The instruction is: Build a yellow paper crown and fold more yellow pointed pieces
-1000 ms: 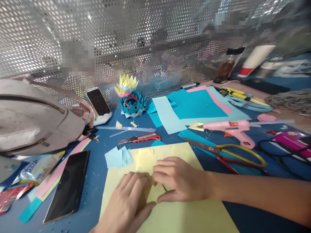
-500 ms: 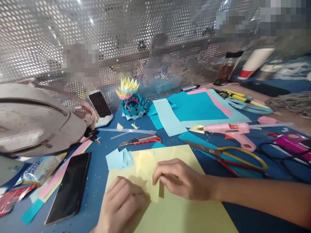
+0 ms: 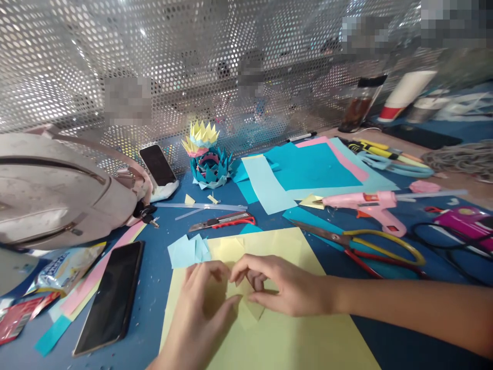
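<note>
Cupping left hand [image 3: 206, 300] and right hand [image 3: 283, 288] over a partly hidden small yellow paper piece [image 3: 252, 311], midway across a large yellow sheet [image 3: 308, 339].
Curling both loosely, thumbs apart from fingers, perhaps to steady it; impossible to tell whether pinched. Placed just beyond, probably for easy reach: yellow paper slips [image 3: 231, 247] inside the sheet's far edge, light-blue paper squares [image 3: 187, 252] at its far left corner.

There is one left hand [image 3: 202, 303], one right hand [image 3: 290, 288], one glue gun [image 3: 373, 203], one red cutter [image 3: 233, 221], one backpack [image 3: 73, 185] and two phones [image 3: 110, 298] near it.
</note>
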